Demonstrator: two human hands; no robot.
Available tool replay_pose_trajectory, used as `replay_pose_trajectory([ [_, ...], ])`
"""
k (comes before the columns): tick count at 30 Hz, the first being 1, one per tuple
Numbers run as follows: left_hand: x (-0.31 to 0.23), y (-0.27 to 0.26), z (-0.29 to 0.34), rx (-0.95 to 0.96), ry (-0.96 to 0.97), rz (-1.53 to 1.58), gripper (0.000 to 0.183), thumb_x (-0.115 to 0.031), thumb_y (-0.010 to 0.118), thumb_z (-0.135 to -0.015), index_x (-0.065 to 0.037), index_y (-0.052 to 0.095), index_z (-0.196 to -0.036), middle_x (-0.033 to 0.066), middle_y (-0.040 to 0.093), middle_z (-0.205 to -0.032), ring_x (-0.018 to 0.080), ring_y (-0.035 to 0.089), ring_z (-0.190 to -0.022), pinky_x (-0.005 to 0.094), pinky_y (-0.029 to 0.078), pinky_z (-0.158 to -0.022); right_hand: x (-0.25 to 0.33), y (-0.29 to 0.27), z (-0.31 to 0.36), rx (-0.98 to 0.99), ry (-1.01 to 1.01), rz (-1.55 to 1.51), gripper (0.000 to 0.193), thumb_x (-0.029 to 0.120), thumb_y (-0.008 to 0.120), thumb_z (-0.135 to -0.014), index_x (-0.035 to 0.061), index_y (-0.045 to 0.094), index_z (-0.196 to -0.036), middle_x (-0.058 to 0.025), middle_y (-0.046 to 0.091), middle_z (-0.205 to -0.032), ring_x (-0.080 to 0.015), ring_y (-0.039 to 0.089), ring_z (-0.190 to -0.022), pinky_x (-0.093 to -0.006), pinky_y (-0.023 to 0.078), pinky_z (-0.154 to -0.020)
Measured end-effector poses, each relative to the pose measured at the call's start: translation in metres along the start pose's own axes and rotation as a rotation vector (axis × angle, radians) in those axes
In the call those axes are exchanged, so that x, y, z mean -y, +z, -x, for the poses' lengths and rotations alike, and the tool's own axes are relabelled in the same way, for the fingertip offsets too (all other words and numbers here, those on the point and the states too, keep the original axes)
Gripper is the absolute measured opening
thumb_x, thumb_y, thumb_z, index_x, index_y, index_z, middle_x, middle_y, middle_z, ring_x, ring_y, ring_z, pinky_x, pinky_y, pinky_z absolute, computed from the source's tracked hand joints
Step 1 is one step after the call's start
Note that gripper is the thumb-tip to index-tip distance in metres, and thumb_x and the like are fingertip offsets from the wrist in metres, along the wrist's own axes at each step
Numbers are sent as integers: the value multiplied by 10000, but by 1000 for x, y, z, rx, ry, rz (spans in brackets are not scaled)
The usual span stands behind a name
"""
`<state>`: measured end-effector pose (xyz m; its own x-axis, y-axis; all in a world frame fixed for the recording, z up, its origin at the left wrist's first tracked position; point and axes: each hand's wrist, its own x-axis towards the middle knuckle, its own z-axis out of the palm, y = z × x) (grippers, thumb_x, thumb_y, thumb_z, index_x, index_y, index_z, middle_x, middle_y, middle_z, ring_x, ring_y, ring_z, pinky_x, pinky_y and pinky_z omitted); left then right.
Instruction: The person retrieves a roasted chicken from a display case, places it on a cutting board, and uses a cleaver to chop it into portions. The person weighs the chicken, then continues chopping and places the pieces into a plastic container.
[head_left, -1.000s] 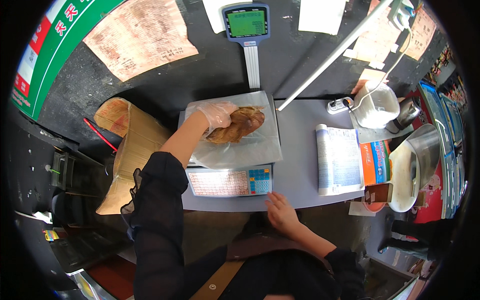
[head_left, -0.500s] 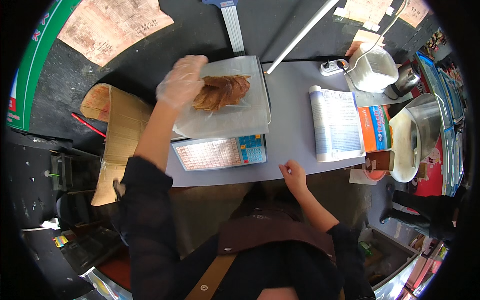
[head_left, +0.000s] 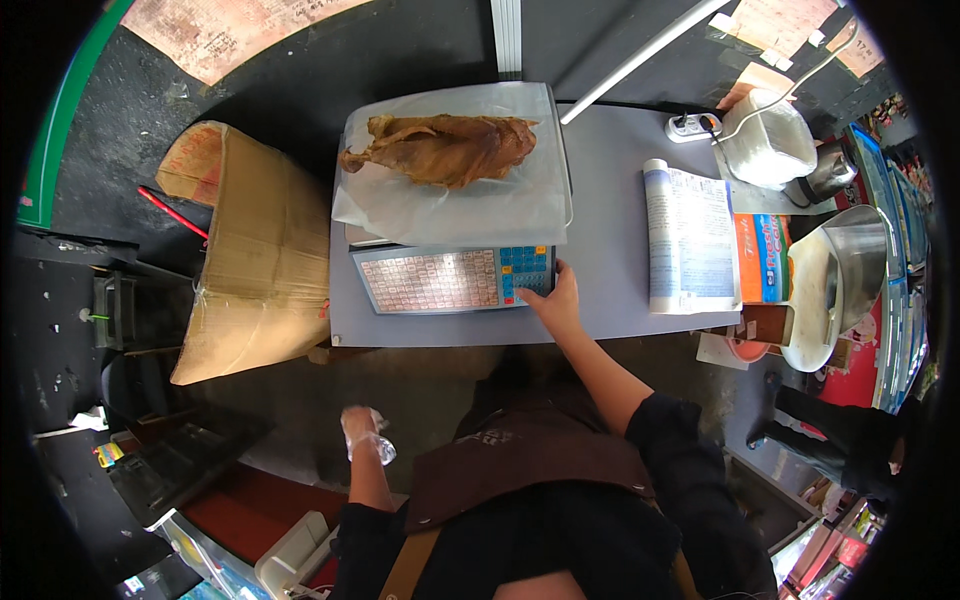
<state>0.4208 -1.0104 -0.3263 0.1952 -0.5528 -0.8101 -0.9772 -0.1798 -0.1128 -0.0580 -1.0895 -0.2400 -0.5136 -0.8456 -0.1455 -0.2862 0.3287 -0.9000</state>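
Note:
A long, brown piece of cooked meat [head_left: 445,150] lies on a translucent plastic sheet [head_left: 470,220] spread over the pan of a weighing scale [head_left: 430,280]. At the right end of the scale's key panel is my right hand [head_left: 556,300], bare. Its thumb touches the lower keys, while the fingers reach apart along the panel's right side. My left hand [head_left: 362,432], in a clear plastic glove, hangs below the table's front edge, away from the scale. Its fingers look curled, but blur and the glove hide how far.
Left of the grey table [head_left: 610,210] stands a bent cardboard sheet [head_left: 260,260]. On the right are a printed roll [head_left: 692,240], an orange and blue box [head_left: 762,258], a power strip [head_left: 692,127], a plastic-lined container [head_left: 768,140] and a white cutting board [head_left: 812,290].
My left hand has left the meat and dropped below the table edge. My right hand has moved up onto the scale's keys. The whole meat now shows on the sheet.

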Motion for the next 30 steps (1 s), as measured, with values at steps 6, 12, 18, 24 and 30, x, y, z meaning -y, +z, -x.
replay_pose_trajectory([
  [6,67,147,22,-185,179,468,221,-276,640,-799,-154,694,-974,47,663,-1055,225,645,-887,333,508,-777,5,3,-1,-47,9,78,805,295,820,-621,-56,409,-1217,-200,489,-1174,-340,447,-1116,-416,367,-951],
  [12,0,79,4,-21,261,-348,205,-272,583,-802,-210,697,-960,51,678,-983,195,655,-919,327,530,-752,9,1,-1,-22,20,123,800,295,817,-629,-54,407,-1220,-193,489,-1161,-333,438,-1115,-416,351,-962],
  [18,-52,20,0,-72,149,144,196,-242,544,-830,-139,688,-913,85,681,-932,222,662,-859,360,539,-707,0,-6,5,62,-86,180,863,268,818,-620,-40,345,-1273,-189,451,-1200,-331,408,-1139,-428,327,-984],
  [24,-34,43,-8,-141,354,-384,228,-213,505,-858,-67,679,-867,119,684,-881,248,669,-800,393,548,-662,-2,-1,8,26,-117,202,882,243,822,-608,-40,328,-1282,-185,452,-1190,-334,408,-1132,-420,323,-990],
  [30,-7,89,-18,-31,-331,1447,150,-116,521,-811,-20,610,-738,152,599,-716,275,588,-626,441,520,-584,4,-4,1,34,-84,225,852,269,826,-617,-43,353,-1253,-182,459,-1172,-332,410,-1123,-418,338,-975],
])
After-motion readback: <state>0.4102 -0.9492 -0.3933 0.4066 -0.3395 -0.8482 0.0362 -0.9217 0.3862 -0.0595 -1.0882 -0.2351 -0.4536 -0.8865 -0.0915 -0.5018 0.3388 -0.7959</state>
